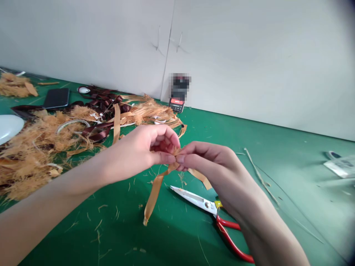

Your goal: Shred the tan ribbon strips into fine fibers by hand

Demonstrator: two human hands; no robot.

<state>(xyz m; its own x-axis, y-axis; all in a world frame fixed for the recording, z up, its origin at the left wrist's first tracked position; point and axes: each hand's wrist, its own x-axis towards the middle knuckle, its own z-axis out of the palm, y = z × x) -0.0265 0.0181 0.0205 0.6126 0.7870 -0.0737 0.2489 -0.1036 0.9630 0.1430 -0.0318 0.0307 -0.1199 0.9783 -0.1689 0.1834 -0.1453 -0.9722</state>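
The left hand (138, 153) pinches a tan ribbon (154, 194) between thumb and fingers, and the right hand (217, 160) grips the same gathered spot, the two sets of fingertips touching. The step looks like knotting or folding the ribbon's middle; the next move seems to call for a firm pinch while the strip is drawn snug. One tail hangs below the fingertips. Red-handled scissors (194, 198) lie beneath the right hand, and frayed tan fibre (30, 166) heaps beyond the left forearm.
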